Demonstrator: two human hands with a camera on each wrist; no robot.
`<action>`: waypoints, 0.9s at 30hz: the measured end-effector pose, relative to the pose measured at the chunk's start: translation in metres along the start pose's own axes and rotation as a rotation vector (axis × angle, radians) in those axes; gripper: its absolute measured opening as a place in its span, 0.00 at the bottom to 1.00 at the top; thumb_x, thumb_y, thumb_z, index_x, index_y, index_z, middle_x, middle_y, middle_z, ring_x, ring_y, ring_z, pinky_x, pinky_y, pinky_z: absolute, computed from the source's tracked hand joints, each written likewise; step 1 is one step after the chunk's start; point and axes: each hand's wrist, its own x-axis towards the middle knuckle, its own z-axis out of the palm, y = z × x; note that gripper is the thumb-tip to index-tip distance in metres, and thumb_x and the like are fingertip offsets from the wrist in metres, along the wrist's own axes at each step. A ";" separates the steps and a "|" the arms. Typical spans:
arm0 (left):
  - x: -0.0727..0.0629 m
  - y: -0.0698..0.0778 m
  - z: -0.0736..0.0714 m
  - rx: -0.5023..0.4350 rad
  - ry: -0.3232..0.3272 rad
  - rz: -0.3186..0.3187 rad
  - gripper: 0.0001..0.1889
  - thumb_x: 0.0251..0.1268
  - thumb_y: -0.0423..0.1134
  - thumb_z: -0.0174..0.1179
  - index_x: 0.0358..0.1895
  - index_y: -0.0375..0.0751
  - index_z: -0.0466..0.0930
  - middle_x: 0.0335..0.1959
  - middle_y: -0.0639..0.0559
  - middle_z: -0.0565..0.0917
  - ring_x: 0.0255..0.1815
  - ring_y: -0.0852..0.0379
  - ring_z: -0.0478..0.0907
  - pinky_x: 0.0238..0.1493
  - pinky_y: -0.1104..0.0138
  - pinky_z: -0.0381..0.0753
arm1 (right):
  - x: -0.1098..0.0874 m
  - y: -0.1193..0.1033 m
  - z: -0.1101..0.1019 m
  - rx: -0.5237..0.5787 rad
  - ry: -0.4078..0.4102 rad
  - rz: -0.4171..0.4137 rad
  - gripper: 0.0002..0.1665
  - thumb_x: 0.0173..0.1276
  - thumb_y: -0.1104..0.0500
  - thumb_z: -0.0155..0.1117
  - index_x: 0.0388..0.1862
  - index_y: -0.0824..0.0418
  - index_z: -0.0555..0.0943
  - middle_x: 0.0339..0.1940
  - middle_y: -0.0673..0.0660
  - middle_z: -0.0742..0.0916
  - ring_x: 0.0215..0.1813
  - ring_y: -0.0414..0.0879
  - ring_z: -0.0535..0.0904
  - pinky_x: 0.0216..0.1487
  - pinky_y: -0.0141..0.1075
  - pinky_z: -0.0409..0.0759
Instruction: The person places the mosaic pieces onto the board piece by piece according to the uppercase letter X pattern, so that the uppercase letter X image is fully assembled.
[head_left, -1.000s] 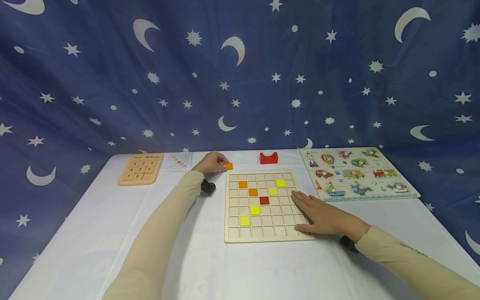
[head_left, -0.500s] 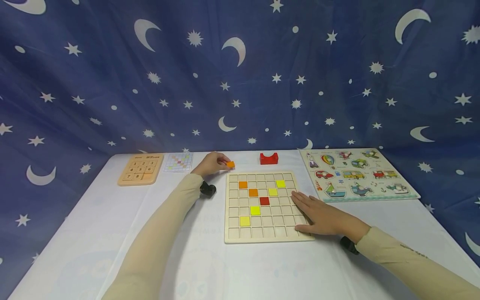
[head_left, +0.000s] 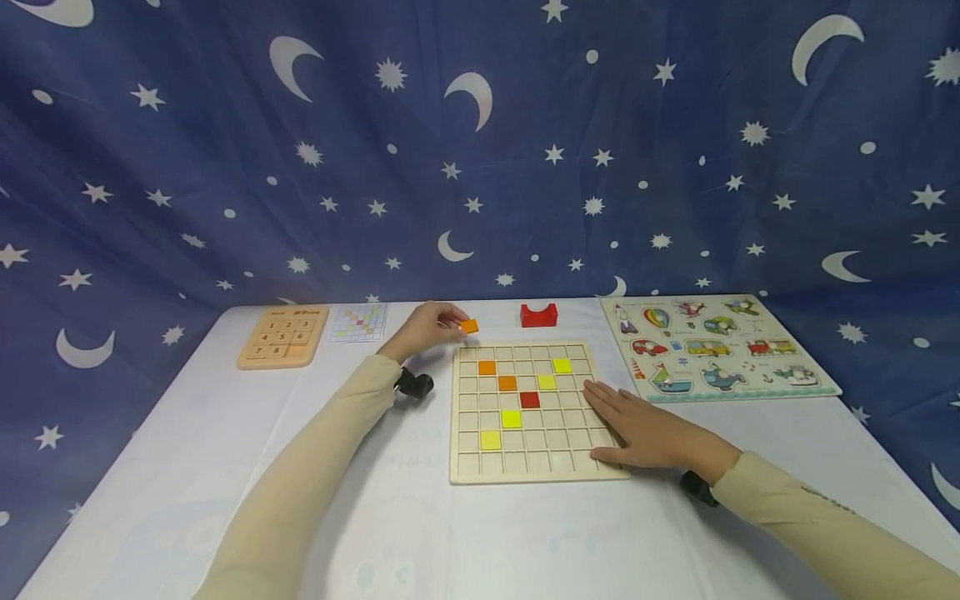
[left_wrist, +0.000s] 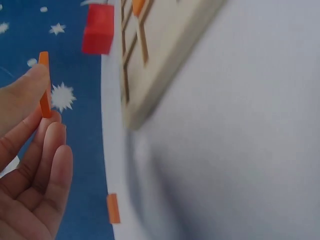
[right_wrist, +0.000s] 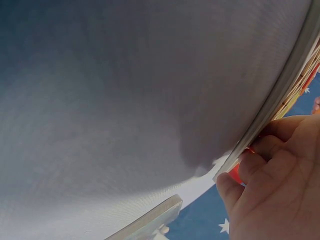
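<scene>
My left hand [head_left: 426, 328] pinches an orange square tile [head_left: 469, 326] between thumb and fingers, just above the board's far left corner. The left wrist view shows that tile [left_wrist: 44, 85] edge-on, held off the table. Below it, another orange tile [left_wrist: 113, 208] lies near the table's far edge. The wooden grid board [head_left: 525, 472] carries orange, yellow and red tiles along two diagonals, with a red tile [head_left: 529, 400] where they cross. My right hand [head_left: 648, 431] rests flat with fingers extended on the board's right edge; the right wrist view shows its fingers [right_wrist: 250, 167] at that edge.
A red block with a curved notch [head_left: 538, 316] stands behind the board. A vehicle puzzle board [head_left: 705, 392] lies at the right. At the back left are a wooden number puzzle [head_left: 281, 337] and a pattern card [head_left: 358, 323]. A starry curtain [head_left: 480, 150] hangs behind.
My left hand has carried the orange tile slightly right, and the tile's tilt has changed. The right hand stays on the board's edge; the tiles on the board have not moved.
</scene>
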 end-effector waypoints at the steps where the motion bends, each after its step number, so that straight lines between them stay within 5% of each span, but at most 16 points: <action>1: -0.002 0.003 0.000 0.001 0.000 0.006 0.14 0.55 0.33 0.67 0.46 0.36 0.82 0.39 0.44 0.83 0.40 0.54 0.78 0.46 0.66 0.78 | 0.000 0.000 0.000 0.000 0.001 0.000 0.56 0.61 0.27 0.49 0.76 0.59 0.49 0.78 0.57 0.54 0.77 0.54 0.50 0.73 0.53 0.55; 27: -0.045 0.064 0.033 0.074 -0.120 0.149 0.14 0.52 0.35 0.69 0.43 0.40 0.83 0.39 0.48 0.84 0.39 0.56 0.78 0.46 0.68 0.79 | -0.001 -0.001 -0.001 -0.017 0.030 0.005 0.58 0.60 0.26 0.49 0.75 0.64 0.49 0.77 0.61 0.56 0.77 0.57 0.51 0.73 0.53 0.54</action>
